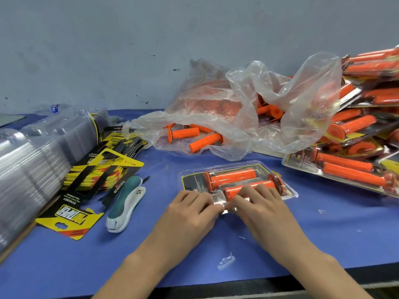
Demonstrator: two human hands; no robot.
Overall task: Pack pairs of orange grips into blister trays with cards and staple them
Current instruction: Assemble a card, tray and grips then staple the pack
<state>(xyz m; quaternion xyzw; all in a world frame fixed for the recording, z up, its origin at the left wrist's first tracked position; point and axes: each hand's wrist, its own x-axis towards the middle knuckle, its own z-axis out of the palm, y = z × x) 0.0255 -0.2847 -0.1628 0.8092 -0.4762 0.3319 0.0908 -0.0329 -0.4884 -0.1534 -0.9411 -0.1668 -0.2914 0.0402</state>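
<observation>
**One pack filled and being closed; stapling not yet done**

A clear plastic blister tray (pixel 287 192) lies on the blue table cover (pixel 323 234) in front of the person. It already holds two ribbed orange rubber grips (pixel 233 176) side by side over a dark printed card (pixel 194 180). The left hand (pixel 190 210) and right hand (pixel 259 203) meet at its near edge, fingers bent down and gripping the clear flap there; the thumbs are hidden. The teal and white stapler (pixel 125 203) lies untouched left of the left hand, so this pack looks unstapled. A heap of finished packs (pixel 356 130) sits at the right. A crumpled clear bag of loose grips (pixel 216 117), a stack of empty clear trays (pixel 32 158) and yellow-and-black cards (pixel 101 169) suggest many packs remain.
</observation>
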